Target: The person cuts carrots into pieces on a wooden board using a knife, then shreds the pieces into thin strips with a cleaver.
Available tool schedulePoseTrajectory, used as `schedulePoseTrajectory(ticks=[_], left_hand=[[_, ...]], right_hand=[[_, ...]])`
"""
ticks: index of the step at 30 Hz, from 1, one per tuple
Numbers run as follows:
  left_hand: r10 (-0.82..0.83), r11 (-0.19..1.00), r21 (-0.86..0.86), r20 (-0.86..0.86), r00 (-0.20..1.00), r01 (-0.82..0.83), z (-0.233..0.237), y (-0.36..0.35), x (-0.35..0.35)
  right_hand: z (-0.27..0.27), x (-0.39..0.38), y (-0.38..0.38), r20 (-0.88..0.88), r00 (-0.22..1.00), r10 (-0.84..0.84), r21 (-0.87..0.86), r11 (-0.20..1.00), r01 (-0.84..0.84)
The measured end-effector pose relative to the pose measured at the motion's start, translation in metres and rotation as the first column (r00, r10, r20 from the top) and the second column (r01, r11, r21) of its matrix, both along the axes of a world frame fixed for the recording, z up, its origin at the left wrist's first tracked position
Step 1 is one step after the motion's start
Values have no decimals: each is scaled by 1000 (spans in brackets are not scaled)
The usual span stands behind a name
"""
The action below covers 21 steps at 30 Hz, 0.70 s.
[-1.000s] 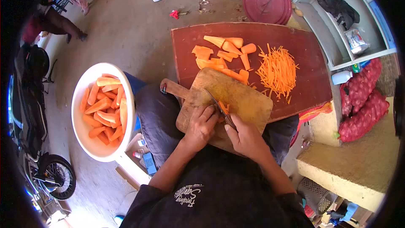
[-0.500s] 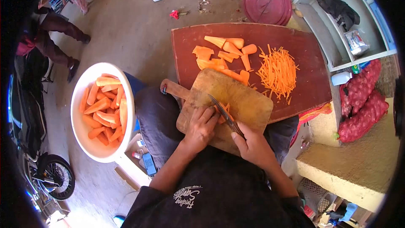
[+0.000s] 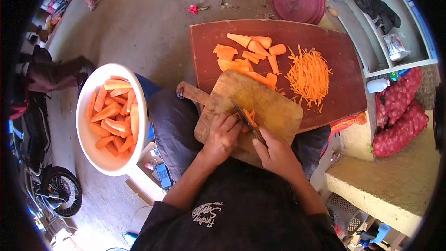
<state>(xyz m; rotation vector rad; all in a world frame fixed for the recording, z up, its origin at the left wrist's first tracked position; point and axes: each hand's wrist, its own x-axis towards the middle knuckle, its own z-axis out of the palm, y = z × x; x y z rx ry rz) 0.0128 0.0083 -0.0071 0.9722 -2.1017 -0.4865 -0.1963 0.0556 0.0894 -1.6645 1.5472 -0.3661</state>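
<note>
A wooden cutting board with a handle lies tilted across my lap. My right hand is wrapped round the handle of a knife, whose blade rests over a carrot piece at the middle of the board. Beside the blade, my left hand presses on the carrot with bent fingers, which partly hide it. Thin carrot strips lie just right of the blade. Beyond the board, a red-brown table holds a heap of shredded carrot and several larger carrot pieces.
A white tub of peeled carrots stands at left, near a motorbike and a walking person. Red net sacks rest on a ledge at right, below a grey shelf. A red round lid is at the back.
The view has shifted slightly. The knife and both hands remain at the carrot, with small movement. The person at left has stepped toward the tub.
</note>
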Motion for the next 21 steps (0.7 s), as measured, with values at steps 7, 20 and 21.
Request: schedulePoseTrajectory(ticks=[7,20,21], left_hand=[[-8,1000,17,-23,1000,9,1,1,4],[64,998,-30,48,997,-63,4,7,4],[63,998,-29,48,997,-61,5,7,3]], right_hand=[[10,-3,10,80,997,-20,-49,998,24],[2,-2,17,55,997,-47,-49,998,50],[0,1,11,32,999,-33,-25,999,34]])
